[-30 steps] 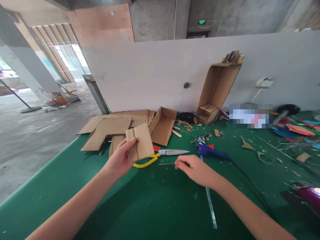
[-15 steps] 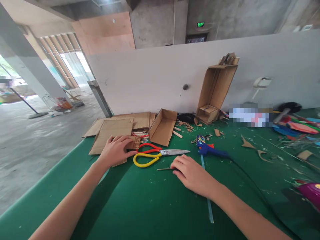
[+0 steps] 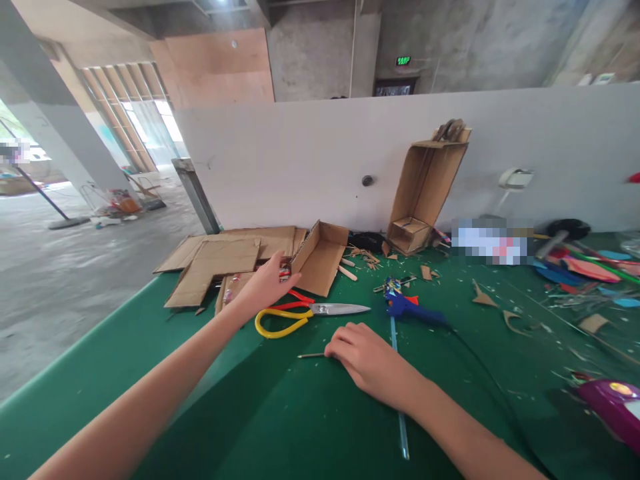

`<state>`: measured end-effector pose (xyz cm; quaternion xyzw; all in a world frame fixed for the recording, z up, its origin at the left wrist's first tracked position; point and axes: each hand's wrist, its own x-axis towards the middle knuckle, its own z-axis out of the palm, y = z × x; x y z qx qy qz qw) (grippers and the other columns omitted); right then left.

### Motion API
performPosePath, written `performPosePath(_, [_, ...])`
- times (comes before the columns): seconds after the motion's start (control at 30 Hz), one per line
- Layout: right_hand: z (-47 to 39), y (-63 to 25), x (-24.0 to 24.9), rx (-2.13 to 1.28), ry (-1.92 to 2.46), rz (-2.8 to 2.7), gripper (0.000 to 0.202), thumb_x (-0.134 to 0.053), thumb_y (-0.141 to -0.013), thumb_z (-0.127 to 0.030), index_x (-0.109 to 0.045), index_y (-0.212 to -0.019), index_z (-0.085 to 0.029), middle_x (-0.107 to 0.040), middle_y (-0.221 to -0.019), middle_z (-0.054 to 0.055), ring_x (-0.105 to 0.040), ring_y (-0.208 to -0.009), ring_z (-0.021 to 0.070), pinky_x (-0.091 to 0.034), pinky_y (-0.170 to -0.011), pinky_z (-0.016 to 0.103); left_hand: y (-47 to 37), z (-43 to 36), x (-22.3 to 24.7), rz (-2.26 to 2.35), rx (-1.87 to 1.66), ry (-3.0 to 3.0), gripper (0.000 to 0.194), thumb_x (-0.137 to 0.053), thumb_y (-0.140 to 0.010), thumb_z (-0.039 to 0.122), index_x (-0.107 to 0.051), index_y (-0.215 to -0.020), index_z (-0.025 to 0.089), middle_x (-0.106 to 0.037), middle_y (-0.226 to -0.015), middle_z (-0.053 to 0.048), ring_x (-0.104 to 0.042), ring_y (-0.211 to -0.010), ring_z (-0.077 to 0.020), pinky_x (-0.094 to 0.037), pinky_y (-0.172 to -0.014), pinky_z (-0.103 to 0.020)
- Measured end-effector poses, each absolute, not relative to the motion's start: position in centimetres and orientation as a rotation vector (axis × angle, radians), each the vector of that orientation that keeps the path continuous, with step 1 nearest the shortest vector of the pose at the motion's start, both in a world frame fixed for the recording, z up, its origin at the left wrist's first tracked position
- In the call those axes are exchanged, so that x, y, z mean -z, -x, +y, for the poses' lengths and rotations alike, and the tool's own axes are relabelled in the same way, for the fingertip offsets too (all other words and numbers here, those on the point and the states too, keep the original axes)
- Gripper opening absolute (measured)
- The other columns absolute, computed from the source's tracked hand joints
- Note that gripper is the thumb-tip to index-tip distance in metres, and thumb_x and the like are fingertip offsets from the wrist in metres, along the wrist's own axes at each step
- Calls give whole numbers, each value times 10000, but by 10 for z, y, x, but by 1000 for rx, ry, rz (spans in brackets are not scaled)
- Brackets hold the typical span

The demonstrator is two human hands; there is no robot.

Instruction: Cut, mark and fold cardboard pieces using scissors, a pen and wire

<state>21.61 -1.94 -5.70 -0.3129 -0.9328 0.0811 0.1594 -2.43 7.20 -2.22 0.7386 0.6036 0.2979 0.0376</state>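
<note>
My left hand (image 3: 267, 283) reaches over the cardboard scraps, fingers and thumb apart, beside the left wall of an open cardboard tray (image 3: 325, 263). Whether the fingertips touch that tray I cannot tell. Just below the hand lie scissors (image 3: 313, 310) with one red and one yellow handle, blades to the right. My right hand (image 3: 363, 360) rests low over the green table, its fingers closed on a thin rod (image 3: 311, 355). The rod's tip sticks out to the left; its other end is hidden in the hand.
Flat cardboard pieces (image 3: 227, 257) lie at the left. A blue glue gun (image 3: 413, 308) with a dark cord and a clear glue stick (image 3: 400, 400) are right of centre. A tall cardboard box (image 3: 425, 190) leans on the white partition (image 3: 300, 160). A purple object (image 3: 607, 407) is at right.
My left hand has left the small brown cardboard piece and moved right and forward towards the tray, its fingers opening. My right hand keeps the rod. The view has shifted slightly.
</note>
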Motion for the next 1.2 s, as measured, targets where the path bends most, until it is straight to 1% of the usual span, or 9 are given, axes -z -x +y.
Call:
performPosePath(0.07, [-19,-217,57,-204,923,-2661,216,-410,-915,-98,-585,-998,-196,-615,-950,31,-498,-845,173,-368,-751,316,9,89,19,1912,-1013,-2199,328,-489,-810,304,-594,-1081,152,-694,-901,-96,-649,-839,-229,-469,-737,-310])
performPosePath(0.13, [-17,-218,57,-192,949,-2659,205,-417,-915,-108,-587,-987,-196,-615,-949,30,-500,-838,173,-372,-737,314,4,101,11,1994,-1135,-2144,279,-414,-836,244,-619,-998,147,-670,-769,-78,-631,-731,-216,-451,-671,-301])
performPosePath(0.27, [-11,-222,57,-164,966,-2670,224,-423,-901,-84,-590,-999,-197,-609,-953,34,-505,-838,173,-380,-726,313,21,100,-27,2064,-1459,-2047,273,-436,-840,268,-582,-1041,155,-596,-692,-19,-568,-658,-169,-417,-623,-265])
performPosePath(0.33, [-6,-226,59,-152,969,-2660,232,-427,-895,-75,-591,-1004,-198,-608,-955,37,-511,-858,177,-383,-741,319,34,85,-53,1873,-1802,-1927,241,-577,-750,276,-598,-947,139,-538,-629,19,-504,-574,-122,-392,-566,-229])
performPosePath(0.47, [3,-237,58,-157,1063,-2568,200,-427,-908,-109,-604,-949,-194,-610,-985,41,-523,-901,178,-389,-775,328,58,38,-104,1636,-1952,-1772,265,-641,-693,307,-624,-889,131,-603,-739,4,-530,-623,-97,-432,-602,-225])
performPosePath(0.7, [3,-233,36,-129,1167,-2503,190,-420,-921,-203,-602,-974,-184,-634,-970,47,-537,-904,176,-405,-800,330,97,-16,-135,1908,-916,-2295,392,-601,-640,565,-686,-749,197,-648,-732,48,-590,-710,-156,-476,-758,-354])
performPosePath(0.83, [36,-217,25,-60,1346,-2539,205,-425,-921,-242,-619,-941,-179,-640,-961,62,-560,-926,181,-419,-813,301,86,-19,-130,1644,-426,-2488,372,-535,-739,565,-710,-830,250,-684,-787,47,-622,-718,-163,-501,-662,-261])
performPosePath(1.0, [103,-199,30,-41,1448,-2586,179,-506,-889,-259,-647,-886,-148,-650,-1005,107,-598,-931,196,-453,-809,297,55,-23,-127,1504,-330,-2612,325,-464,-835,507,-706,-872,294,-699,-834,41,-634,-745,-166,-500,-623,-241])
performPosePath(1.2, [138,-180,32,27,1521,-2538,298,-535,-900,-337,-567,-1125,-144,-590,-1128,85,-590,-968,200,-489,-831,413,59,-24,-115,1567,-375,-2639,293,-487,-845,493,-662,-1027,345,-689,-1032,67,-635,-911,-199,-520,-720,-260])
